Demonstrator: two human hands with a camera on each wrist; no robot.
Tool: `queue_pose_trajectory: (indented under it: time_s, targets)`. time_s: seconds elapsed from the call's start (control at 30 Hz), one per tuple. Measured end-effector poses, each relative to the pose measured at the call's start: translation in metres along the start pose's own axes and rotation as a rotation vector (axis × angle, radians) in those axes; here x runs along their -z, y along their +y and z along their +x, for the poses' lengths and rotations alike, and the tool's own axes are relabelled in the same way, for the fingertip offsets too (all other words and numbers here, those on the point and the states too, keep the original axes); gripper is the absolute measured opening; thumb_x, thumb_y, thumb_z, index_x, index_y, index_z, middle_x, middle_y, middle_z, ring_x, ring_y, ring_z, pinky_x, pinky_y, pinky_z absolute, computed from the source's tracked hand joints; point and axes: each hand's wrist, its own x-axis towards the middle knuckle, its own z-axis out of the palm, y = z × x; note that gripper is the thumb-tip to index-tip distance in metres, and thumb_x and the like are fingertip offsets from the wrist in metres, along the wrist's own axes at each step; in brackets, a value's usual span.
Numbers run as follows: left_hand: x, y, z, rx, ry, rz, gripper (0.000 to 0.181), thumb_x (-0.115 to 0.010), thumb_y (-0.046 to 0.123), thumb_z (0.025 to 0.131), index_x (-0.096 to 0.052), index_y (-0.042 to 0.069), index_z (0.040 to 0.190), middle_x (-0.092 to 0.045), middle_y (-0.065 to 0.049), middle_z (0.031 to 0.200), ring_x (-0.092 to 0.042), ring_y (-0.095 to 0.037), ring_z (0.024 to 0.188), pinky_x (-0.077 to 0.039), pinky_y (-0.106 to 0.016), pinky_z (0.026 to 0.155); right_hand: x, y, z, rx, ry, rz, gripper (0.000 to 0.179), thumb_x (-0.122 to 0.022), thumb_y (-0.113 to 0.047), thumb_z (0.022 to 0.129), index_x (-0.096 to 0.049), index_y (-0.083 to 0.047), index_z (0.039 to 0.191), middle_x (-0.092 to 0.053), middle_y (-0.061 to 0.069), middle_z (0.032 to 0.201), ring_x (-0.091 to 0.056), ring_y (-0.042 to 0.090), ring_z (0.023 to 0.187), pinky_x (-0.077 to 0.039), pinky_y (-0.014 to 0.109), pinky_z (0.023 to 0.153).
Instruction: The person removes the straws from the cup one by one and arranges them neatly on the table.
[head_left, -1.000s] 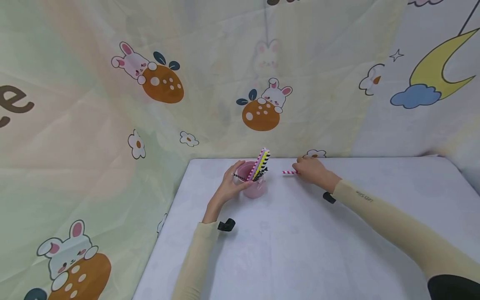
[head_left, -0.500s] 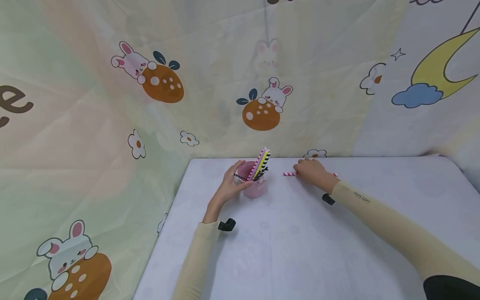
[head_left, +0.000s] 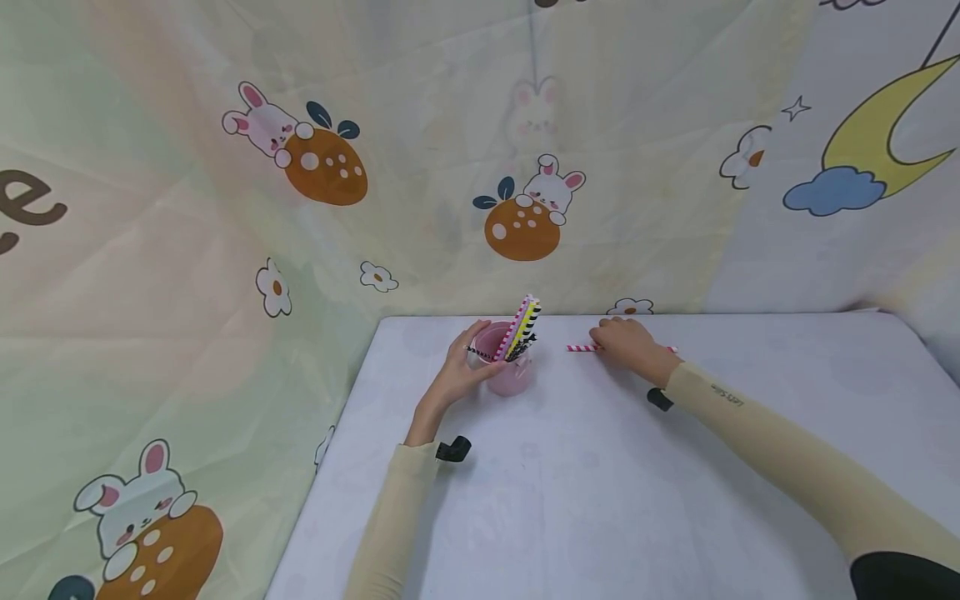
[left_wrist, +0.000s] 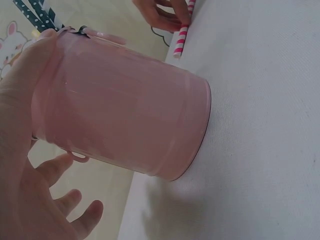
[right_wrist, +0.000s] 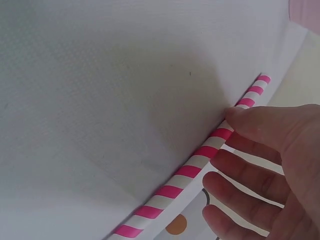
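Observation:
A pink pail (left_wrist: 125, 105) stands on the table with several patterned paper straws (head_left: 517, 329) leaning in it, among them yellow-and-black and dark dotted ones. My left hand (head_left: 457, 371) holds the pail by its rim, thumb on the near side, the other fingers round the far side. To the right, a pink-and-white striped paper straw (right_wrist: 187, 171) lies along the table near the back edge. My right hand (head_left: 626, 343) is over its middle. In the right wrist view, thumb and forefinger pinch the straw while the other fingers spread loosely beside it.
A white-covered table (head_left: 585, 483) meets a cartoon-printed cloth backdrop (head_left: 420, 183) at its back edge. Black wrist cameras (head_left: 453, 450) hang at both sleeves.
The right hand has shifted slightly right and turned with the striped straw, whose right end now shows beyond the wrist. The left hand and pail have kept their place.

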Motion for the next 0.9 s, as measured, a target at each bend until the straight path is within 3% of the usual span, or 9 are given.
queue_pose_trajectory:
  time_s: [0.33,0.6,0.9]
  targets:
    - [0.0,0.0,0.001,-0.005,-0.001,-0.001,0.087,-0.08,0.052,0.08,-0.034,0.043,0.153,-0.029,0.003,0.164,-0.021,-0.027,0.154,-0.023,-0.065,0.119,0.001,0.005,-0.001,0.025,0.048,0.07,0.013,-0.074,-0.017,0.09,-0.068,-0.007,0.096,-0.062,0.008,0.088,-0.059,0.024,0.078,-0.053,0.041,0.067]
    - [0.0,-0.001,0.001,0.0,-0.001,-0.001,0.088,-0.08,0.054,0.08,-0.033,0.044,0.153,-0.029,0.003,0.164,-0.021,-0.027,0.154,-0.023,-0.065,0.119,0.004,0.001,0.0,-0.015,0.043,0.122,0.032,-0.075,-0.028,0.091,-0.068,-0.006,0.114,-0.066,0.011,0.101,-0.063,0.025,0.088,-0.057,0.042,0.077]
    - [0.0,-0.001,0.001,-0.015,-0.004,-0.016,0.088,-0.081,0.052,0.081,-0.033,0.041,0.154,-0.029,0.002,0.164,-0.02,-0.028,0.154,-0.022,-0.066,0.119,0.012,-0.007,0.0,-0.079,0.066,0.404,0.05,-0.077,-0.033,0.089,-0.063,-0.005,0.128,-0.064,0.017,0.124,-0.063,0.032,0.109,-0.055,0.049,0.092]
